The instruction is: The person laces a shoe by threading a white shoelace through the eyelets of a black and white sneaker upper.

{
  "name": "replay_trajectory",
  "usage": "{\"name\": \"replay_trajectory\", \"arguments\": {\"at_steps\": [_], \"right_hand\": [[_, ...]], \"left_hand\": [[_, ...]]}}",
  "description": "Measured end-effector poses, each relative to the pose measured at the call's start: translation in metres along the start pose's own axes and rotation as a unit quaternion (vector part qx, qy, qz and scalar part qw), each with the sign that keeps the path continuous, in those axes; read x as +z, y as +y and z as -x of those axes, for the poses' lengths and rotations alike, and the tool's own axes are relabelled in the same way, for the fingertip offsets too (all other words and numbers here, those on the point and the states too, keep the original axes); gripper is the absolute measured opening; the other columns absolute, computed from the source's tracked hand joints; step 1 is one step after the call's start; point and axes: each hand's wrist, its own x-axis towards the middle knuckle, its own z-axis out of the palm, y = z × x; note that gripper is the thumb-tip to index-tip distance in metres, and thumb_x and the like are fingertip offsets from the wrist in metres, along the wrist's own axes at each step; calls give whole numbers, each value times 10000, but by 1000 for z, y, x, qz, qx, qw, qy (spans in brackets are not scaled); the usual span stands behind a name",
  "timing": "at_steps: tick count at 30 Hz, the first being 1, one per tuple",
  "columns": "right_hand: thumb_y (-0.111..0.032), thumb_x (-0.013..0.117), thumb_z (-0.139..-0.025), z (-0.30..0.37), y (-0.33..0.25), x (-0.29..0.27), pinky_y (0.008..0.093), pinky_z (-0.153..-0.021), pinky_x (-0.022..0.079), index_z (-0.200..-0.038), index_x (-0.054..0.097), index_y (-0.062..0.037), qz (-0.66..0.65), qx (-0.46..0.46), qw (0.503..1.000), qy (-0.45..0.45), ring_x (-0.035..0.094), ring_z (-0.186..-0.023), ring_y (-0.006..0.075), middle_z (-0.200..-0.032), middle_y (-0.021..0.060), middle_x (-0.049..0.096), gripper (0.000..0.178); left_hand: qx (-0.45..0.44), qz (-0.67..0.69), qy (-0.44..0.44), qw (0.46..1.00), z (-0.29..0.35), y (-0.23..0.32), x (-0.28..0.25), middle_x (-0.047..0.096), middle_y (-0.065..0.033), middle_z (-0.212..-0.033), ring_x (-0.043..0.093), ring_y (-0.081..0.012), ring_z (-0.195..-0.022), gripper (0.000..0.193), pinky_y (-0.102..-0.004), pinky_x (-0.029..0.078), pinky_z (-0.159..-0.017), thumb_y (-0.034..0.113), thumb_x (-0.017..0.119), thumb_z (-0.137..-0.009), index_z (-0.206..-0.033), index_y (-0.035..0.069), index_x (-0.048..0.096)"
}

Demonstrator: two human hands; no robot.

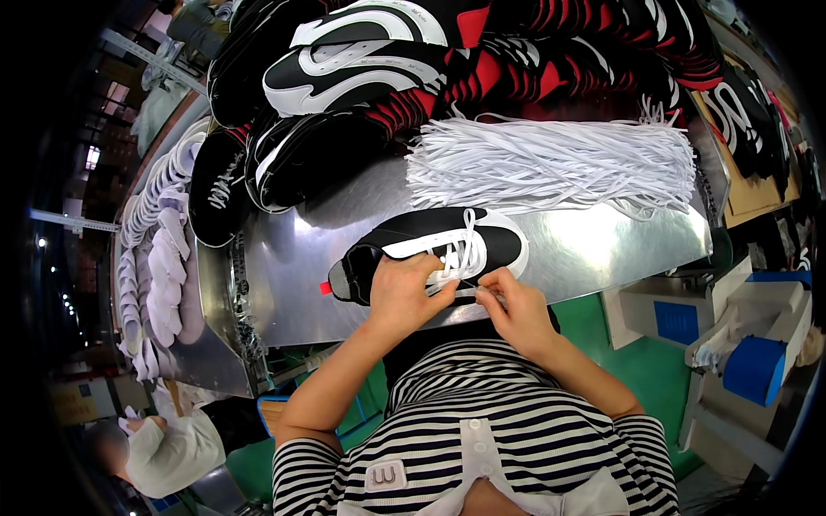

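Observation:
A black and white shoe upper (413, 225) lies on its side on the metal table in front of me, its toe to the right and a red tab at the heel. A white shoelace (465, 252) runs through its eyelets. My left hand (401, 291) is closed on the upper's near side, its fingers at the lacing and the thumb along the eyelet edge. Just right of it, my right hand (519, 310) pinches thumb and forefinger together beside the lacing. Something thin shows at those fingertips, too small to make out.
Behind the upper lies a thick bundle of white laces (551, 163) on the metal table (297, 258). Piled black, white and red uppers (344, 77) fill the back. White shoe parts (168, 267) line the left side. Another person (176, 451) is at lower left.

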Motion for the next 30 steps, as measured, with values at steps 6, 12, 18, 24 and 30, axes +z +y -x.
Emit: {"name": "replay_trajectory", "arguments": {"at_steps": [6,12,18,24,30], "right_hand": [[-131,620,-966,-2,5,9,344,-656,538,-1020,542,-6,-61,25,998,2,714,-758,267,-823,144,702,157],[-155,608,-959,-10,-3,34,418,-641,526,-1021,502,-31,-134,47,990,24,681,-745,364,-819,170,679,174],[-186,671,-939,-1,2,-12,336,-673,532,-1071,549,-51,-22,-18,998,-56,715,-791,239,-875,135,694,225],[47,631,-844,-28,-35,-71,281,-623,530,-1104,647,-20,-79,-145,986,11,685,-759,147,-965,57,712,269],[-74,632,-802,-62,-44,-17,394,-583,516,-1024,594,-71,212,-258,933,-136,677,-720,298,-841,104,682,225]], "left_hand": [[8,38,-35,999,1,1,-3,650,-95,-761,641,-309,-716,241,-395,487,-608,248,786,-758,-831,51,669],[67,33,-40,996,16,14,-2,596,-128,-746,588,-322,-692,176,-412,453,-584,134,765,-781,-870,35,650],[78,-54,23,995,21,19,-9,555,-86,-699,552,-282,-657,173,-389,410,-568,129,789,-754,-810,61,641],[138,-88,37,986,25,10,-12,554,-30,-700,558,-219,-658,166,-353,406,-573,144,780,-728,-808,81,648],[166,-142,61,974,26,10,-21,560,-10,-727,571,-175,-700,144,-317,390,-591,139,744,-724,-812,81,647]]}}
